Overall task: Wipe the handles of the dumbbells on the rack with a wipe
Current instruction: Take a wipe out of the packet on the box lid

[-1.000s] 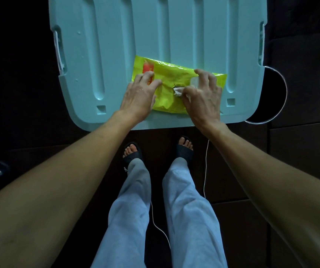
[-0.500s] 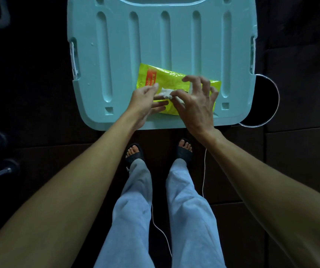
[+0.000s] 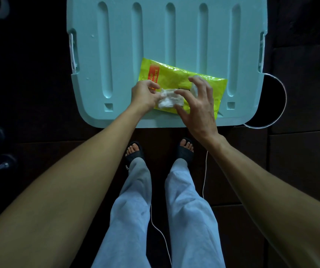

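Near lid's point(image 3: 116, 55) front edge: left hand point(image 3: 143, 93) pinching wipe point(image 3: 169, 98), right hand point(image 3: 197, 105) spread, empty. Draw sheet free slowly, pinning yellow pack point(image 3: 178, 76) flat.

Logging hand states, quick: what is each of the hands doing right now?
Left hand: pinches the white wipe over the yellow pack.
Right hand: fingers spread beside the wipe; whether it holds the wipe cannot be told.
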Tool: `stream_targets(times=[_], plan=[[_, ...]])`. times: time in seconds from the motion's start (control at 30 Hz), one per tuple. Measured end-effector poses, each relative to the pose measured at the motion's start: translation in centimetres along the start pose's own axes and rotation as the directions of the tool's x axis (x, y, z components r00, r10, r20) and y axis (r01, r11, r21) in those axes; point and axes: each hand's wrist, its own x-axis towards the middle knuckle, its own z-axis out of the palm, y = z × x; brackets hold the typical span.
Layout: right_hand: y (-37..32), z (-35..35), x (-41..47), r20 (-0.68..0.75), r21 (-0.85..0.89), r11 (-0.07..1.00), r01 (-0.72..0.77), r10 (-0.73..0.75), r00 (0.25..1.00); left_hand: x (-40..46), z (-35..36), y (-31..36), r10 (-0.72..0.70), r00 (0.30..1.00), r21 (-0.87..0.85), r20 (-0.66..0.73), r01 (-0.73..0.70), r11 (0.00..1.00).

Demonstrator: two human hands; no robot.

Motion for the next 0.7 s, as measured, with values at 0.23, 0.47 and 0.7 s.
stream_targets(times=[0.23, 0.47, 0.7], plan=[[0.5, -0.4, 0.1, 0.005, 0.000, 1.000, -0.004, 0.004, 1.000, 1.8, -1.7, -0.7, 0.120, 0.979, 0.198, -0.164, -0.087, 0.976], [-0.6, -0.5, -0.1, 0.022, 0.207, 0.973, -0.103, 0.100, 0.995, -0.1, -0.6, -1.8, 0.616, 0.787, 0.683, -0.041, -0.428, 0.592], [-0.2, 2.2, -0.6, 0.275, -0.028, 0.996, -0.080, 0.085, 0.958, 0.0, 0.0, -4.6, 0.576, 0.797, 0.683, 0.183, -0.525, 0.509]])
